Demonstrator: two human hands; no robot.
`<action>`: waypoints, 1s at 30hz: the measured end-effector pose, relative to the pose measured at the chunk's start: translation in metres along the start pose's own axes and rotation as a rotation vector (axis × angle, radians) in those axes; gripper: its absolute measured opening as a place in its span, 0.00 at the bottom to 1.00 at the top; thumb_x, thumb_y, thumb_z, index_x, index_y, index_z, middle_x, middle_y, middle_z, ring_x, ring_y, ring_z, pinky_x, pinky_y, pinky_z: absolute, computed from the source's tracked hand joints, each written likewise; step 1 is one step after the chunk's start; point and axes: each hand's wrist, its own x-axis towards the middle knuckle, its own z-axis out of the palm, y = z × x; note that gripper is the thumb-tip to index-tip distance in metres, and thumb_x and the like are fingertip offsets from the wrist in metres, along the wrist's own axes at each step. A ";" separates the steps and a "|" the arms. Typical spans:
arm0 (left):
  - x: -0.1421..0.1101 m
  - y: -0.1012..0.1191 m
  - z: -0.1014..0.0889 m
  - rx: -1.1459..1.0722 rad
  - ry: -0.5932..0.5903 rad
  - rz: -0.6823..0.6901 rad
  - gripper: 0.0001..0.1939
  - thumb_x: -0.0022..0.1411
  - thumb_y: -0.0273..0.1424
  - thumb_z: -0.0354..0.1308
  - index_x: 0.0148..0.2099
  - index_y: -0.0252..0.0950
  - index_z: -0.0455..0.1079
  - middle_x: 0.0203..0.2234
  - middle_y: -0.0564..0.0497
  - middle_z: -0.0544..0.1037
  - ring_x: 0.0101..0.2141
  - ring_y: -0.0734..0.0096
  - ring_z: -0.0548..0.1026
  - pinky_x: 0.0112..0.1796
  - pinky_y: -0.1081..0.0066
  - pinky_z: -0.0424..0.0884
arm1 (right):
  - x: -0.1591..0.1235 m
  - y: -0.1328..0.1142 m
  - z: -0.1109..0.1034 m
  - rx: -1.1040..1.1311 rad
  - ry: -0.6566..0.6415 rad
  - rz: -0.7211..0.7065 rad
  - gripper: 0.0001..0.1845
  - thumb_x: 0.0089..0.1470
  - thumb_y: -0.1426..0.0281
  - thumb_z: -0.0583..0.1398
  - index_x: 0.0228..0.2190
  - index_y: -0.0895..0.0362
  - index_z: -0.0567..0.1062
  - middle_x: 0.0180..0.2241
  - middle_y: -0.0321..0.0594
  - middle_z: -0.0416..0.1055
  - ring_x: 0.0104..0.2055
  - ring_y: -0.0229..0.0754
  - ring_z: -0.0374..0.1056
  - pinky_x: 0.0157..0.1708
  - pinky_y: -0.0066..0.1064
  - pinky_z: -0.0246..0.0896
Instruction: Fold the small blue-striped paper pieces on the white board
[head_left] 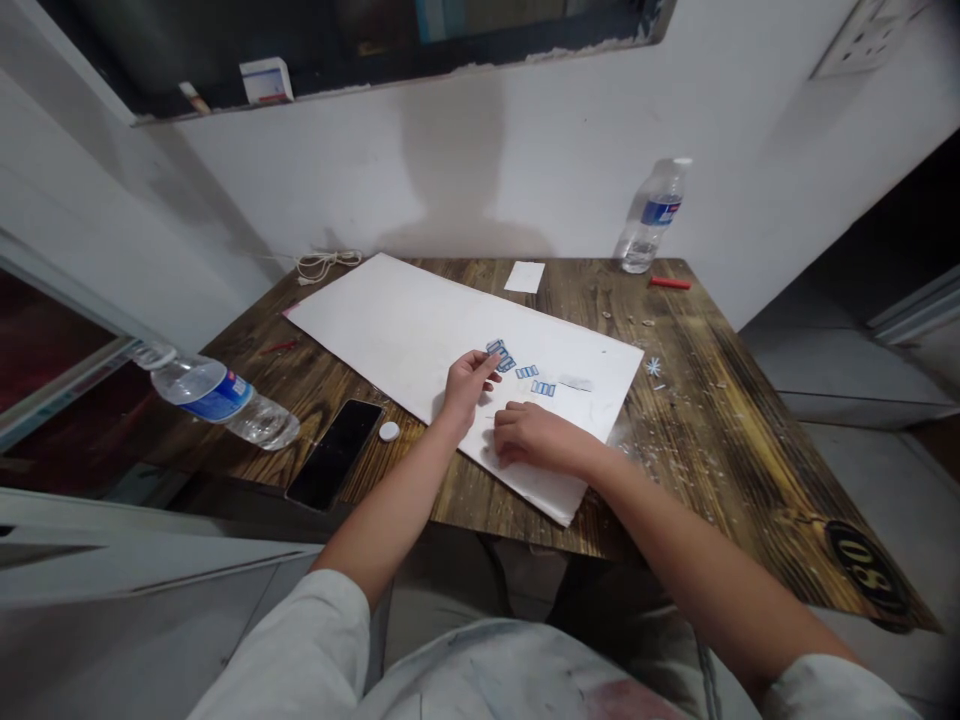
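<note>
My left hand (469, 385) pinches a small blue-striped paper cutout (502, 355) above a white board (375, 320). Just right of it, two smaller blue-striped pieces lie flat on the board: one piece (527, 371) nearer the cutout, the other piece (544, 388) a bit farther right. A pale grey strip (576, 383) lies beyond them. My right hand (532, 437) rests low over the board with its fingers curled inward; what they hold, if anything, is hidden.
On the wooden table (720, 400) are a black phone (335, 455), a white cap (389, 431), a red pen-like object (670, 284), white scraps and a paper (524, 277). One water bottle (217, 395) is at left, another bottle (655, 220) at back right. A white cable (328, 263) lies behind.
</note>
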 end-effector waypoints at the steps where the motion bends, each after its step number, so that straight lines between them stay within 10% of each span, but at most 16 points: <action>1: 0.000 0.000 0.000 0.003 -0.005 -0.001 0.17 0.46 0.42 0.68 0.30 0.36 0.67 0.21 0.55 0.71 0.22 0.79 0.70 0.22 0.79 0.59 | 0.001 -0.001 0.002 -0.012 -0.003 0.009 0.03 0.53 0.70 0.65 0.31 0.57 0.78 0.34 0.41 0.71 0.42 0.44 0.63 0.41 0.33 0.55; 21: 0.002 -0.001 0.000 0.049 0.028 0.045 0.17 0.47 0.42 0.67 0.30 0.36 0.67 0.21 0.56 0.71 0.22 0.80 0.69 0.22 0.79 0.58 | -0.001 -0.009 0.010 -0.113 -0.031 0.200 0.08 0.55 0.67 0.63 0.35 0.59 0.74 0.42 0.46 0.68 0.45 0.47 0.58 0.39 0.35 0.46; 30: 0.001 0.001 0.000 0.065 0.044 0.036 0.17 0.46 0.43 0.67 0.29 0.37 0.67 0.21 0.55 0.70 0.22 0.79 0.68 0.22 0.78 0.59 | 0.003 -0.008 0.003 0.034 -0.008 0.114 0.05 0.54 0.72 0.63 0.27 0.57 0.74 0.31 0.39 0.74 0.41 0.44 0.62 0.39 0.35 0.44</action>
